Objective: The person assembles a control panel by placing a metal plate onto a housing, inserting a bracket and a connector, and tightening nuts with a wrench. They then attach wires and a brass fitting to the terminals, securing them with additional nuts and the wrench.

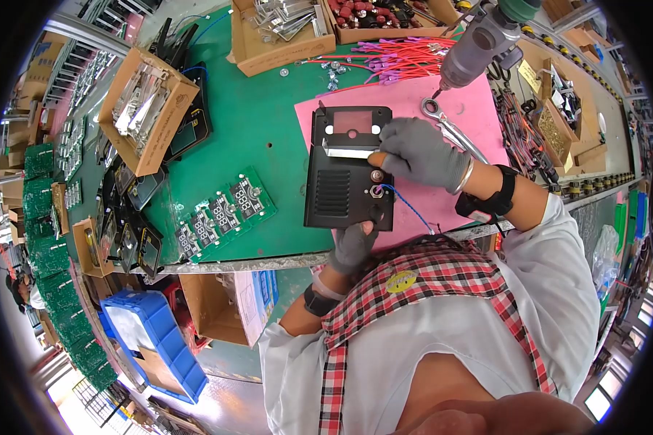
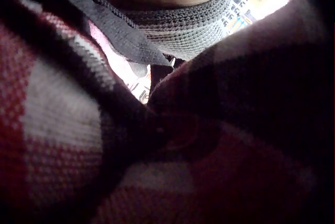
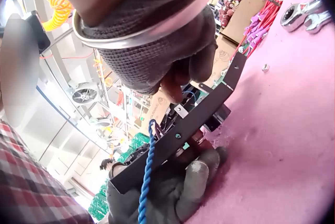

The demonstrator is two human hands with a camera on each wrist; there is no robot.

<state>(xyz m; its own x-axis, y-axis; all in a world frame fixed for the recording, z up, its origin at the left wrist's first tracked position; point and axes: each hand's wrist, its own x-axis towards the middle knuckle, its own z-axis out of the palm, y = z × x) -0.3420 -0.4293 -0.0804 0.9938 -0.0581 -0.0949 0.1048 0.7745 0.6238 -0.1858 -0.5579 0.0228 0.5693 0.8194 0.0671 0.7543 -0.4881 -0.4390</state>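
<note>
A black metal panel (image 1: pixel 345 181) with vent slots lies on a pink mat (image 1: pixel 442 109). My left hand (image 1: pixel 353 245), in a grey glove, grips the panel's near edge, thumb on top and fingers underneath (image 3: pixel 178 192). My gloved right hand (image 1: pixel 417 154) curls over the panel's right side, and its bare fingertips (image 3: pixel 170 85) pinch the end of a silver strip (image 1: pixel 347 151) above two round terminals. A blue wire (image 1: pixel 408 204) runs from the lower terminal toward me. The left wrist view shows only plaid cloth and a glove cuff (image 2: pixel 183 25).
A ratchet wrench (image 1: pixel 446 125) lies on the mat beside my right hand, under a hanging power screwdriver (image 1: pixel 480 42). Red and purple wires (image 1: pixel 406 58), cardboard boxes of parts (image 1: pixel 279 32) and green display boards (image 1: pixel 225 214) lie on the green bench.
</note>
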